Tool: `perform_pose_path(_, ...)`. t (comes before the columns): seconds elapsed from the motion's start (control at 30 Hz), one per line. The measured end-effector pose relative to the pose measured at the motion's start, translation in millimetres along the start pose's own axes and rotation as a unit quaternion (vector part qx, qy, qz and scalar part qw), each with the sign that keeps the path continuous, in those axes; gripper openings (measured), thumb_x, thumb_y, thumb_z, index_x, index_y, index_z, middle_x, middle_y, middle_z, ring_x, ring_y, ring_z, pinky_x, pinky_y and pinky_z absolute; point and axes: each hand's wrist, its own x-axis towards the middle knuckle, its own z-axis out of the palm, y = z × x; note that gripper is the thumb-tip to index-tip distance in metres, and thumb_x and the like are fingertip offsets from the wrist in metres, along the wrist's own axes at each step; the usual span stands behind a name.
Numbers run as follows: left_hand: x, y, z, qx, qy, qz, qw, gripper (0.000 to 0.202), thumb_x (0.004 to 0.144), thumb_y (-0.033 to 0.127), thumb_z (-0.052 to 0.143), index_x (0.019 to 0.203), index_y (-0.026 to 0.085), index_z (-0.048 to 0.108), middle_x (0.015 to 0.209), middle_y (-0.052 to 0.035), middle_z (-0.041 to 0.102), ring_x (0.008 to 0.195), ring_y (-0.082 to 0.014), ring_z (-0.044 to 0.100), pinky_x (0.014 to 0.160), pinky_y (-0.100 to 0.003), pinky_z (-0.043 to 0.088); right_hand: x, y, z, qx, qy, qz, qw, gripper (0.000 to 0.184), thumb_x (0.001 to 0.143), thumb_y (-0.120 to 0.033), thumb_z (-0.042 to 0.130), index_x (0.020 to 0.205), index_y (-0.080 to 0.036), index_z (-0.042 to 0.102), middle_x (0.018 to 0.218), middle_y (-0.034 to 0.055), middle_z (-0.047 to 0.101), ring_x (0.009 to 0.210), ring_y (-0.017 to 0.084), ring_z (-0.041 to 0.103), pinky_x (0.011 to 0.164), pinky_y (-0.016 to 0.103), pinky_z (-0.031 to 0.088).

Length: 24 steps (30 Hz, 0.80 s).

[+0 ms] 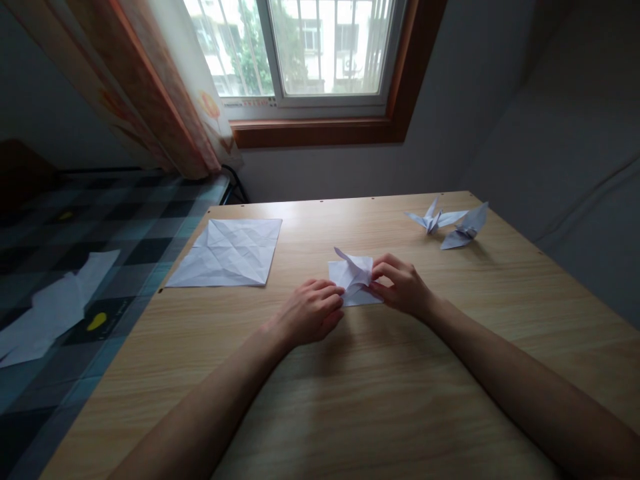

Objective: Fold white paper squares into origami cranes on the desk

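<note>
A small piece of white folded paper (pixel 356 273) lies on the wooden table, one flap standing up from its middle. My left hand (pixel 316 308) rests at its near left corner, fingers curled and fingertips pressed on the edge. From the right side, my right hand (pixel 400 283) pinches the raised flap between thumb and fingers. The exact spot where the left thumb meets the paper is hidden. A larger creased sheet of white paper (pixel 233 250) lies flat at the table's far left.
Two folded paper cranes, one of them this crane (pixel 433 219), stand at the back right of the wooden table (pixel 310 413). Left of it, a bed with a checked cover (pixel 130 220) bears loose white paper (pixel 55 310). A window and curtain (pixel 165 87) are behind.
</note>
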Motion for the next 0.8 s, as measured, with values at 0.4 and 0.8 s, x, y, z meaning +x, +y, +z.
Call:
perform_pose_path(0.4,0.7,0.5,-0.3,0.0,-0.008,0.007,1.0,0.008,0.087,0.022,0.055,0.088,0.019,0.062,0.109,-0.0057,0.069,0.103,-0.0211,0.063,0.088,-0.034,0.046,3.3,-2.6,1.2,0.009,0.038,0.057,0.998,0.012,0.091,-0.022,0.058,0.079,-0.02,0.056,0.08,0.0027,0.058,0.069,0.015,0.058,0.056,0.024,0.047)
perform_pose_path(0.8,3.5,7.5,-1.3,0.039,-0.024,0.027,0.999,0.013,0.089,0.022,0.052,0.089,0.018,0.065,0.127,-0.0082,0.062,0.096,-0.0206,0.06,0.082,-0.035,0.047,2.3,-5.5,18.8,-0.049,0.055,0.158,0.985,0.012,0.077,-0.015,0.056,0.086,-0.021,0.051,0.076,0.0006,0.053,0.064,0.016,0.052,0.055,0.025,0.042)
